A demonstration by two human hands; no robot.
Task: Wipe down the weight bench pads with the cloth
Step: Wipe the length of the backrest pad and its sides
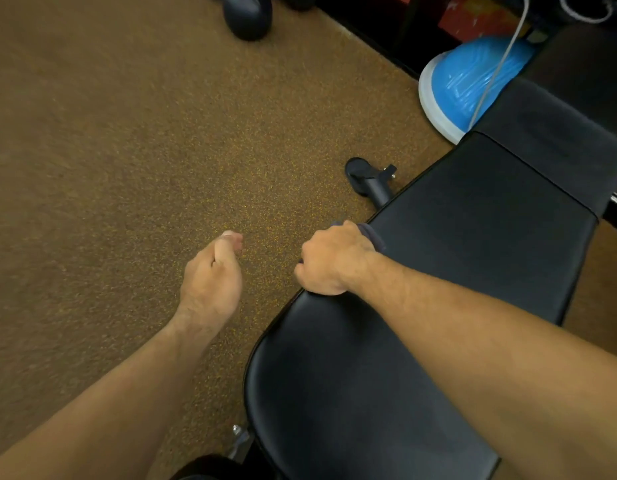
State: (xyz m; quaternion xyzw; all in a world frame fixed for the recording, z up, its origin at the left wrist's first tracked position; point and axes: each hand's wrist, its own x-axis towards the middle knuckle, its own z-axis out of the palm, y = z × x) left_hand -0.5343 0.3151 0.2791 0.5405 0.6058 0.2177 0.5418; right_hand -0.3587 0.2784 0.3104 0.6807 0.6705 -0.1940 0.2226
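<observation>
Presently the right hand (334, 259) grips the cloth (372, 234) at the left edge of the pads (473, 209), which run away rightward; the left hand (210, 271) hangs loosely curled, empty.

The near bench pad (334, 375) is showing smooth leather-like upholstery, catching a soft sheen along its left edge; the far pad (473, 220) is looking more matt. The cloth (373, 235) at that edge is looking dark and soft. The floor (127, 150) is showing rough, speckled matt; the blue dome (466, 84) is gleaming like plastic
</observation>
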